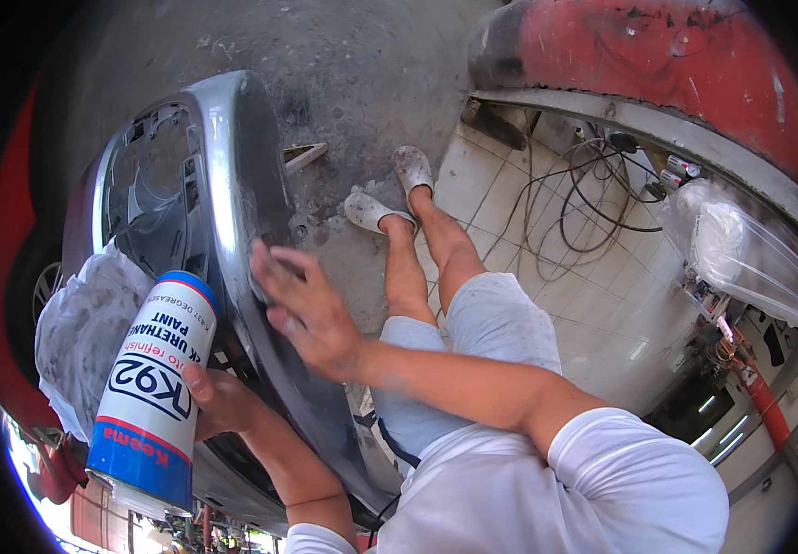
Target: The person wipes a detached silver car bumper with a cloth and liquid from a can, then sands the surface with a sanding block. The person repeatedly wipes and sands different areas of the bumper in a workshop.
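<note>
A white-and-blue canister [148,392] leans at 8 o'clock, the left grip [223,404] clamped around it. A smudged white cloth [80,346] bunches against its 10 o'clock side; whether that grip also holds it cannot be told. At the canister's 2 o'clock, the right grip [311,319] spreads over a grey bumper [221,157], fingers apart and closed on nothing; contact is unclear. 2 pale clogs [414,168] stand near 12 o'clock. A scuffed red panel [676,69] fills 2 o'clock; clear plastic [777,277] sits at 3 o'clock.

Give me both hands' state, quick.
Left hand: holding the white-and-blue can; grip on the white cloth can't be told.
Right hand: open over the grey bumper; contact unclear.
</note>
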### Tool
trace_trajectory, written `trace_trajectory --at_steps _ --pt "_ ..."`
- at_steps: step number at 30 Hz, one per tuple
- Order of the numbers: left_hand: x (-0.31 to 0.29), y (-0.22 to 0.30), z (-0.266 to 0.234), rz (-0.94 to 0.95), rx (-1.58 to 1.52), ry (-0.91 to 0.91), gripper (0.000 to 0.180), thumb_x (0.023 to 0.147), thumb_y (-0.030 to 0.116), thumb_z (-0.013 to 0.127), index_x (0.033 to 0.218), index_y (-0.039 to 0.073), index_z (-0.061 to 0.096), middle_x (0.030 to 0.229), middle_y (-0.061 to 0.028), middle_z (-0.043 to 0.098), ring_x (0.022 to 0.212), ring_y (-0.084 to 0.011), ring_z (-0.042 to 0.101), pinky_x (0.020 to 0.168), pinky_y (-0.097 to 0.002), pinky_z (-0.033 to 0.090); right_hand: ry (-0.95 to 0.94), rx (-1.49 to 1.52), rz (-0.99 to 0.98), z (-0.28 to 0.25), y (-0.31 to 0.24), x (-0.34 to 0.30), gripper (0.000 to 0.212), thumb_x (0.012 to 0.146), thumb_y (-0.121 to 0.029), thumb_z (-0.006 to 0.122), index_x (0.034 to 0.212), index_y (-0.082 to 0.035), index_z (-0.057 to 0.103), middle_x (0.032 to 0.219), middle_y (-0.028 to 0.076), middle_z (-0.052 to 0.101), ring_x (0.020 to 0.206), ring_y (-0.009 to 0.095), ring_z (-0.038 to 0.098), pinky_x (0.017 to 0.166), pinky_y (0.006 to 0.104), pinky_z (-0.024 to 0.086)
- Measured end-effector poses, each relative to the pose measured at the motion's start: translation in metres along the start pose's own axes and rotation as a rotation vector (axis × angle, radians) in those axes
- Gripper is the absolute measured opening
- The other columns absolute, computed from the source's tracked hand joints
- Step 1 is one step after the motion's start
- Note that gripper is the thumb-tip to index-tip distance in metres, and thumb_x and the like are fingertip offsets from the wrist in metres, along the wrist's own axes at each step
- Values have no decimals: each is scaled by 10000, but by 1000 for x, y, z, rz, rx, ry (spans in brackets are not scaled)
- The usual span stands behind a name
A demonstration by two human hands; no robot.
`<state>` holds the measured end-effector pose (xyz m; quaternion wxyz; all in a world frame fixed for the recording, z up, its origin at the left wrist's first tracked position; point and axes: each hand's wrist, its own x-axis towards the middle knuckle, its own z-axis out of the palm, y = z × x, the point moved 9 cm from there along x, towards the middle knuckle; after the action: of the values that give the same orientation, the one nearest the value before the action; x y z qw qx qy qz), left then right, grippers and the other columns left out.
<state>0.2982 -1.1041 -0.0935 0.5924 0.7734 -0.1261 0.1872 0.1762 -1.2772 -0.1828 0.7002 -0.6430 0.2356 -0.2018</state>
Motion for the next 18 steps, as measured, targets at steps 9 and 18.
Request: trace_trajectory --at_steps 9,18 --pt "-1 9 14 38 -103 -9 709 773 78 843 1375 25 471 1251 -174 638 1049 -340 697 880 -494 630 81 -37 36 0 17 11 591 987 -117 588 1568 -98 481 1598 144 487 1415 384 452 1197 476 314" --pt "-2 10 14 -9 -62 29 691 767 117 853 1333 -14 481 1211 -195 646 992 -328 701 816 -466 639 1 -226 -45 -3 -11 17 636 869 -151 700 1495 -157 590 1572 41 541 1278 350 521 1056 456 410"
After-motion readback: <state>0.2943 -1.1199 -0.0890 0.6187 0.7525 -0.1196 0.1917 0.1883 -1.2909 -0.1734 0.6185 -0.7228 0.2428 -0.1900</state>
